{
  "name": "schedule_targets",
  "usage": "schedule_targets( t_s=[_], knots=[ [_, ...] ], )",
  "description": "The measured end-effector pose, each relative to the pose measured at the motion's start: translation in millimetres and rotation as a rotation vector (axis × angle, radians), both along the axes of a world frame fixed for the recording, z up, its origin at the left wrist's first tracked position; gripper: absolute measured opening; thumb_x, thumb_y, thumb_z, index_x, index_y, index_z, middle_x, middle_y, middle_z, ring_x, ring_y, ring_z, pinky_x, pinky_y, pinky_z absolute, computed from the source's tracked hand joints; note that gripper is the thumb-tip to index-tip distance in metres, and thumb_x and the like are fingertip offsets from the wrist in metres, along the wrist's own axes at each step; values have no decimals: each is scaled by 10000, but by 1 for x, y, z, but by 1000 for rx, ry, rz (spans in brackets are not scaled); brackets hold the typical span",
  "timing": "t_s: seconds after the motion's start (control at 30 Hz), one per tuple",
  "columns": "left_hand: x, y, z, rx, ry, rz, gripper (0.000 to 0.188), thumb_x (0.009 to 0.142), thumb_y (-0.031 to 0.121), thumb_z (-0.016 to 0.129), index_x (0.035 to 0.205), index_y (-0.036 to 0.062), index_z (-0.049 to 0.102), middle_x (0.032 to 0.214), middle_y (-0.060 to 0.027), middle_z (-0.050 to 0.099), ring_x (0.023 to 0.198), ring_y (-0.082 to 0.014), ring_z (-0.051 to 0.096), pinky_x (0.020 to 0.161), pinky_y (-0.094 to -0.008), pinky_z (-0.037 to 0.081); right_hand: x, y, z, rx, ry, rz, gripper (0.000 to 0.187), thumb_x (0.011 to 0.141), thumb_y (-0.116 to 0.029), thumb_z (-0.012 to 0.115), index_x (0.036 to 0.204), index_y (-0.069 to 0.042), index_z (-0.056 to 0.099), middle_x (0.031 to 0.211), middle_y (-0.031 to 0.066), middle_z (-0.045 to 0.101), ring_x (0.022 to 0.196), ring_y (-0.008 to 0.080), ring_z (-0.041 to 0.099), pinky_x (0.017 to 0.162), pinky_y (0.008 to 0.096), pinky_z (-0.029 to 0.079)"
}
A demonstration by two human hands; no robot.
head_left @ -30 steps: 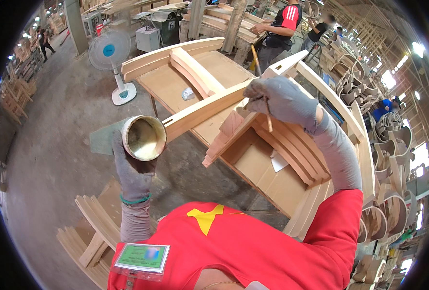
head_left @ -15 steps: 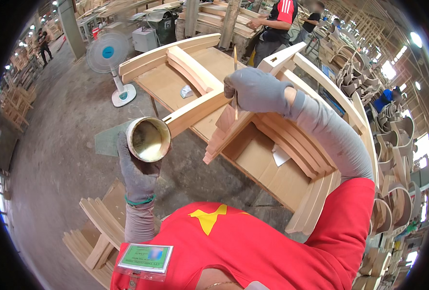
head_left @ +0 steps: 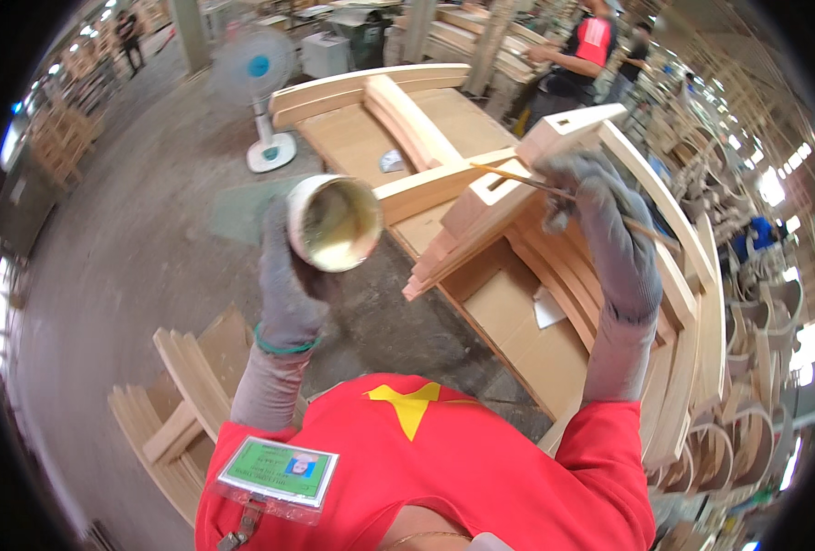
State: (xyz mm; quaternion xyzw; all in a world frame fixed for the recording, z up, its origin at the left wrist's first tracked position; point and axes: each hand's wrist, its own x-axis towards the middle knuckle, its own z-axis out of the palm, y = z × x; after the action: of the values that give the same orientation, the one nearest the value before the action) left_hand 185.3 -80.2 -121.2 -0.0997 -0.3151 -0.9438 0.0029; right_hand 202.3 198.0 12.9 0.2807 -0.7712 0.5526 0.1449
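My left hand, in a grey glove, holds up a round white cup with pale yellowish glue inside, tilted toward me. My right hand, also gloved, grips a thin wooden stick whose tip points left at the slotted end of a wooden frame piece. That piece lies on top of a stack of curved wooden parts on a low workbench.
A standing fan is on the concrete floor at the back left. Another person in a red and black shirt works behind the bench. Wooden chair parts lie at my lower left, and curved wooden frames pile up on the right.
My right hand has swung from the left side of the stack to the right, bringing the stick over the slotted piece. The cup in my left hand stays raised.
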Motion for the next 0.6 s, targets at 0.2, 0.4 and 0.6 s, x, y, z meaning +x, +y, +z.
schedule_targets(
  t_s=[0.2, 0.4, 0.6],
  knots=[
    [18, 27, 18, -164, 144, 113, 517, 974, 452, 338, 1324, 81, 422, 1317, -84, 485, 1206, -229, 486, 1002, -424, 426, 28, -29, -25, -397, -190, 24, 136, 783, 103, 602, 908, 56, 577, 893, 157, 635, 788, 182, 634, 713, 283, 535],
    [30, 44, 36, -83, -60, -6, 563, 954, 461, 364, 1329, 43, 397, 1302, -112, 491, 1192, -252, 492, 1013, -407, 404, 19, -46, -47, -94, 80, 148, 138, 786, 123, 609, 886, 42, 558, 905, 167, 643, 774, 191, 649, 693, 295, 553],
    [35, 33, 1, -1389, 664, 1087, 710, 770, 221, 723, 1326, 7, 336, 1255, -153, 483, 1127, -294, 506, 1003, -417, 355, 18, -33, -47, -372, 69, 161, 181, 793, 101, 628, 959, 45, 581, 887, 132, 657, 768, 160, 644, 690, 263, 538]
  ],
)
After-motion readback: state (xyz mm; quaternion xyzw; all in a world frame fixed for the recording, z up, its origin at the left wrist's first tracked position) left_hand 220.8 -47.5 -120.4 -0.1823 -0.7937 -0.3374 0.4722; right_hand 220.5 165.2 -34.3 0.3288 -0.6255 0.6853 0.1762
